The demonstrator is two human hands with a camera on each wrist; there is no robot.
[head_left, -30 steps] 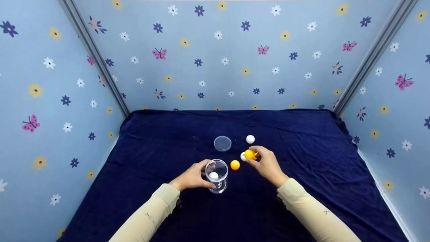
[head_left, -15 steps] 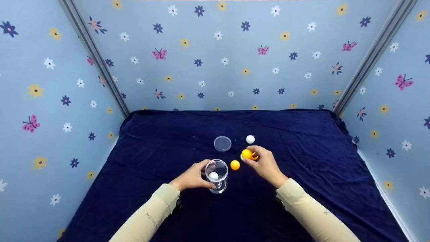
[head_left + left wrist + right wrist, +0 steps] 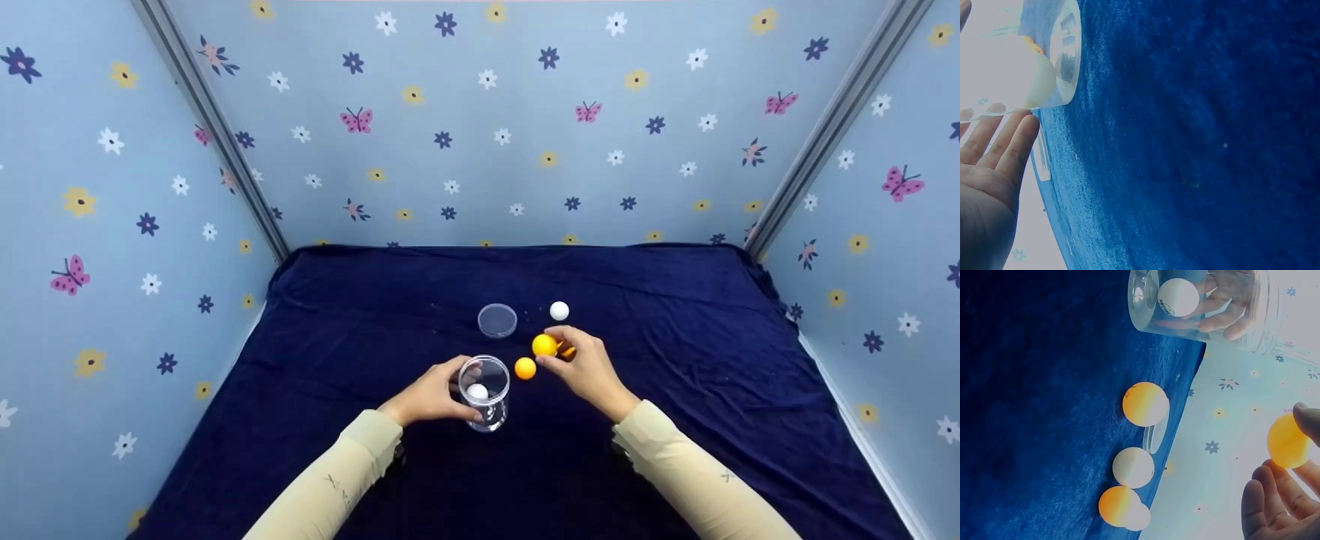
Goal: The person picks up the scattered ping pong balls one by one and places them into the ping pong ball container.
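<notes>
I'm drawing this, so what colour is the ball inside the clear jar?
The ball is white with dark print, clearest in the right wrist view.

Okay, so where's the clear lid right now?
In the head view, the lid lies on the blue cloth, beyond the jar and to the left of the farthest white ball.

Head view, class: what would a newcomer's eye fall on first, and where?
Probably the orange ball pinched in the right hand, bright against the dark blue cloth. Next, the clear jar gripped by the left hand, with a white ball inside.
</notes>
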